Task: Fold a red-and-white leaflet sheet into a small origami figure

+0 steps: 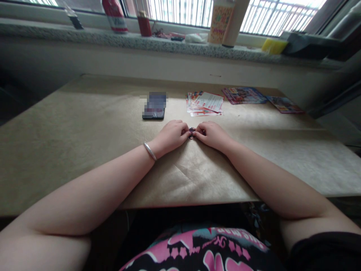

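A small dark, roundish piece (192,130) with a reddish lower edge sits between my fingers at the middle of the table; its kind is too small to make out. From the left, my left hand (175,134) pinches its edge, fingers curled, a silver bangle on the wrist. The thumb and fingers of my right hand (213,135) close on it from the other side. Both hands rest low over the tabletop. Just beyond them lies a fanned pile of white and red printed cards (208,102). A dark, phone-like slab (155,107), partly blurred out, lies behind my left hand.
Colourful printed sheets or packs (245,95) lie at the back right, with another small stack (285,104) beside them. The table (84,139) has a beige cover. Bottles, a red cup (144,25) and a yellow object (275,46) stand on the stone windowsill (169,46).
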Demonstrator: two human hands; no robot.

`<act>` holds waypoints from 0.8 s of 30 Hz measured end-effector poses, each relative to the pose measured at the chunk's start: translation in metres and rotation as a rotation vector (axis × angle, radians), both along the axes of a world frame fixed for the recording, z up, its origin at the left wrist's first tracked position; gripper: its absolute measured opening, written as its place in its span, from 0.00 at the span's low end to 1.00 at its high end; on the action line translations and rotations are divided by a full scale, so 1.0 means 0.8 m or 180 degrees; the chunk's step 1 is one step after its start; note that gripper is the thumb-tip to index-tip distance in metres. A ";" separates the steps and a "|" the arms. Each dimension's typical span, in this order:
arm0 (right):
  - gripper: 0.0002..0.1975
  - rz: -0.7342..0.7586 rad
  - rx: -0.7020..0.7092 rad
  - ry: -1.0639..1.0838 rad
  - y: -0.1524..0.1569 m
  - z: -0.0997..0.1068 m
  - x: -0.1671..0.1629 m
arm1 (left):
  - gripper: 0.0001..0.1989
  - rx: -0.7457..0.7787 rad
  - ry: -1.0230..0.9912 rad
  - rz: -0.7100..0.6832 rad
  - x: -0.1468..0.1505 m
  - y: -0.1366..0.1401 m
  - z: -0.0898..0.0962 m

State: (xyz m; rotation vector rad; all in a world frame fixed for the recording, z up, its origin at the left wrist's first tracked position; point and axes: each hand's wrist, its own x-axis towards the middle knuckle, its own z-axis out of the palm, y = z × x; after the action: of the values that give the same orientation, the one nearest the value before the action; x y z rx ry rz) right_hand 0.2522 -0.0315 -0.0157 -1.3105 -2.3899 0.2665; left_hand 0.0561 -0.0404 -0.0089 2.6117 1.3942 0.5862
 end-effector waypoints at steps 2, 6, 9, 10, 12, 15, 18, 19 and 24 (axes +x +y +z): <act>0.11 0.0001 -0.0006 -0.0002 0.001 -0.001 0.000 | 0.08 -0.0005 -0.0034 0.0080 0.001 0.000 0.000; 0.05 0.0036 0.0145 0.0087 0.001 -0.003 0.000 | 0.05 -0.0008 -0.0051 0.0145 0.002 -0.001 0.000; 0.05 0.0284 0.0391 0.0057 -0.002 -0.002 0.000 | 0.05 0.0024 0.0001 0.0086 0.002 -0.002 0.000; 0.05 0.0339 0.0440 0.0001 -0.004 -0.001 0.001 | 0.05 0.0050 0.0001 0.0061 0.001 -0.002 0.001; 0.06 0.0335 0.0453 -0.0101 -0.007 0.001 0.002 | 0.07 0.0123 -0.0005 -0.0028 -0.002 -0.002 0.001; 0.07 0.0256 0.0403 -0.0227 -0.013 0.005 0.003 | 0.09 0.0283 0.0068 -0.0211 -0.009 -0.004 0.003; 0.08 0.0229 0.0419 -0.0407 -0.016 0.009 0.002 | 0.11 0.0448 0.0289 -0.0373 -0.015 -0.006 0.006; 0.08 0.0212 0.0432 -0.0463 -0.017 0.011 0.002 | 0.12 0.0496 0.0370 -0.0409 -0.016 -0.006 0.006; 0.09 0.0195 0.0478 -0.0576 -0.019 0.012 0.001 | 0.12 0.0693 0.0704 -0.0407 -0.015 -0.008 0.008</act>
State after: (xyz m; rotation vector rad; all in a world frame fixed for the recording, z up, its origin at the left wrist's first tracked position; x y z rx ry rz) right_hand 0.2526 -0.0469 -0.0059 -1.2412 -2.5465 -0.0158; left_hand 0.0442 -0.0466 -0.0023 2.9925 1.2688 0.4678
